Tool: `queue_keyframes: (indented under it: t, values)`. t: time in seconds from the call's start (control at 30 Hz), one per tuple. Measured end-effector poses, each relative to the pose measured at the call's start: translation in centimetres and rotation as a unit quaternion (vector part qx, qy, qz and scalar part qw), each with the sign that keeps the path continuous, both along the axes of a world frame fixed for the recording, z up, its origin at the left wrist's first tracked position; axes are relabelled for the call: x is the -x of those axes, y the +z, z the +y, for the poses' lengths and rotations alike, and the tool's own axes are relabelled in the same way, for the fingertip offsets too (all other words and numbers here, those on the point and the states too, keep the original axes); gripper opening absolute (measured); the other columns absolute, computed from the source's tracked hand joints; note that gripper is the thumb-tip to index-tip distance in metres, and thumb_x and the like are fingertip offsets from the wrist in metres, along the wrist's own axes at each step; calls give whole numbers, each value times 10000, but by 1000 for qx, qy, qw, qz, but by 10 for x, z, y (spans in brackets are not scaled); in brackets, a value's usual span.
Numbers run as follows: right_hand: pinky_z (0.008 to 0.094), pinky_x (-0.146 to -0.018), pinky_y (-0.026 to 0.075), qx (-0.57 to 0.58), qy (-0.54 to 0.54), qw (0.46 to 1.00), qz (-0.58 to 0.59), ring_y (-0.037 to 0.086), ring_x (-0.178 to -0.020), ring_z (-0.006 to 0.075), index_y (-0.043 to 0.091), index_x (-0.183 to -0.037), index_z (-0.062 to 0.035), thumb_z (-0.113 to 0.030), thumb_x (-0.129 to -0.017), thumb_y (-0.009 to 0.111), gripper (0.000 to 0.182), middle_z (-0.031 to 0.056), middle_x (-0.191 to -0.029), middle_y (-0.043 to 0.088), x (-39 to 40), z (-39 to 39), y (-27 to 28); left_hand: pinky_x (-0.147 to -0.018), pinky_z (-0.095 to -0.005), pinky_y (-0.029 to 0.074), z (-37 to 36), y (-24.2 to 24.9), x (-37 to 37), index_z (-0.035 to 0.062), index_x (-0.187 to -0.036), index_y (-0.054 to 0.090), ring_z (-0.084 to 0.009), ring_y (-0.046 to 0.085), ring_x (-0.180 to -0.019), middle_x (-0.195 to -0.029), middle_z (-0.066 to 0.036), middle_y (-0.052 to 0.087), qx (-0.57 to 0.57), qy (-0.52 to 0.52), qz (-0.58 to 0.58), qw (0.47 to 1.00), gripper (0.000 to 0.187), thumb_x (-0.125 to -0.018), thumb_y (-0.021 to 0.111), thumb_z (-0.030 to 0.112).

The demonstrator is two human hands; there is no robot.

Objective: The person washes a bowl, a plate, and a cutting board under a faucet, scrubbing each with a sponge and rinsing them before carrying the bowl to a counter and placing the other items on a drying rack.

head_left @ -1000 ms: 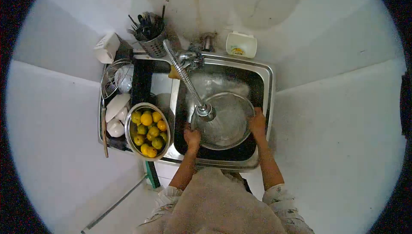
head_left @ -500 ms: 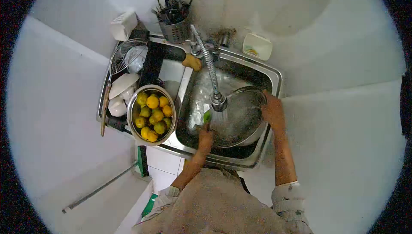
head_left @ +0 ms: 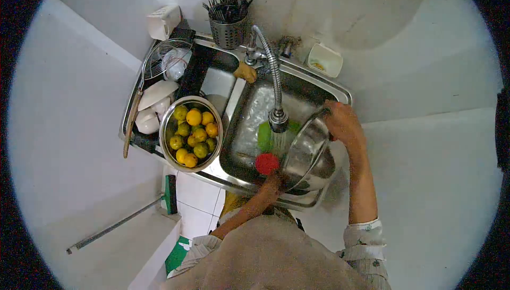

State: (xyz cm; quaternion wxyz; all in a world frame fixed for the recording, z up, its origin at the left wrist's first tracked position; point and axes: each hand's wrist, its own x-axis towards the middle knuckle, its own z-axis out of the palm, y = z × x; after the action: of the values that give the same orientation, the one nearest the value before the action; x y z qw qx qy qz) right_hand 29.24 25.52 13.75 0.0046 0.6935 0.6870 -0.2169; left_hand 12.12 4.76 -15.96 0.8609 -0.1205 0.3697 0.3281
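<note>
In the right basin, my right hand (head_left: pixel 342 122) is closed on the rim of a large metal bowl (head_left: pixel 308 154), which stands tilted on its side. My left hand (head_left: pixel 273 183) is at the bowl's lower left edge, its fingers partly hidden. A round red thing (head_left: pixel 266 163) shows just above that hand; whether the hand holds it I cannot tell. Green things (head_left: pixel 264 136) lie behind the water stream. Water runs from the spray faucet (head_left: pixel 278 120) beside the bowl.
A metal bowl of orange and green citrus fruits (head_left: pixel 194 133) stands left of the basin (head_left: pixel 249 114). Beyond it are white dishes (head_left: pixel 156 96), a wire strainer (head_left: pixel 154 61) and a cutlery holder (head_left: pixel 228 34). A white dish (head_left: pixel 325 60) sits behind the basin.
The bowl has gone from lying nearly flat to steeply tilted. My left hand has moved right and down. The red thing and more green have come into sight. The whole view has shifted slightly.
</note>
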Motion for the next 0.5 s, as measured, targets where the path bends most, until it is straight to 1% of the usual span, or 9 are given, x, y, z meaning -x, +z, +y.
queue_keyframes:
  t: [0.07, 0.13, 0.2, 0.23, 0.3, 0.37, 0.4, 0.47, 0.5]
  values:
    - [406, -573, 494, -39, 10, 999, -6, 615, -568, 303, 538, -1067, 6, -66, -734, 474, 346, 217, -691, 604, -2, -7, -5, -602, -280, 464, 0, 1, 3, 116, -870, 518, -161, 539, -709, -791, -45, 551, -150, -250, 130, 948, 155, -887, 437, 247]
    - [389, -518, 493, -78, 17, 997, -13, 611, -535, 285, 527, -1065, 9, -64, -746, 475, 332, 207, -669, 602, -2, -19, -1, -632, -289, 467, -3, 11, 5, 102, -888, 530, -178, 538, -718, -794, -54, 553, -100, -168, 49, 979, 131, -854, 486, 221]
    - [359, -426, 464, -53, -41, 993, 96, 574, -451, 231, 505, -1016, -13, -47, -763, 481, 257, 168, -614, 580, -3, -33, 10, -662, -298, 469, -6, 26, 10, 88, -907, 541, -194, 538, -726, -797, -63, 555, -47, -85, -32, 995, 138, -820, 535, 195]
    - [359, -426, 464, -54, -44, 993, 95, 574, -451, 231, 505, -1016, -13, -47, -763, 481, 257, 168, -614, 580, -4, -42, 15, -691, -308, 463, -4, 40, 15, 78, -926, 539, -209, 539, -748, -811, -75, 554, -186, -142, 67, 970, 172, -781, 557, 168]
    - [330, -384, 428, -53, -130, 972, 186, 519, -414, 179, 472, -973, -51, 10, -752, 497, 231, 108, -583, 545, -6, -66, 23, -750, -329, 452, 2, 71, 31, 58, -963, 536, -237, 542, -791, -840, -99, 554, -445, -238, 254, 825, 275, -701, 600, 114]
    - [306, -369, 407, -32, -197, 949, 244, 496, -412, 150, 466, -976, -67, 40, -740, 493, 261, 84, -580, 533, -10, -94, 26, -808, -349, 440, 11, 112, 47, 39, -1001, 533, -266, 546, -834, -869, -123, 554, -648, -300, 406, 570, 395, -622, 644, 59]
    - [283, -353, 387, -7, -259, 918, 300, 472, -409, 122, 460, -978, -84, 70, -728, 489, 295, 60, -576, 521, -13, -110, 27, -808, -349, 440, 17, 144, 55, 39, -1001, 533, -266, 546, -834, -869, -123, 554, -651, -302, 404, 567, 395, -622, 644, 59]
    - [263, -345, 372, -8, -266, 903, 337, 462, -410, 106, 459, -985, -88, 82, -713, 499, 323, 41, -574, 512, -22, -142, 22, -795, -354, 457, 27, 198, 67, 50, -995, 535, -263, 555, -885, -915, -126, 559, -492, -336, 422, 684, 341, -661, 593, 16]
    - [244, -337, 356, -5, -270, 888, 372, 453, -410, 90, 458, -991, -93, 94, -698, 509, 351, 22, -572, 502, -25, -157, 19, -795, -354, 457, 27, 193, 66, 50, -995, 535, -263, 555, -885, -915, -126, 559, -495, -338, 421, 681, 341, -661, 593, 16]
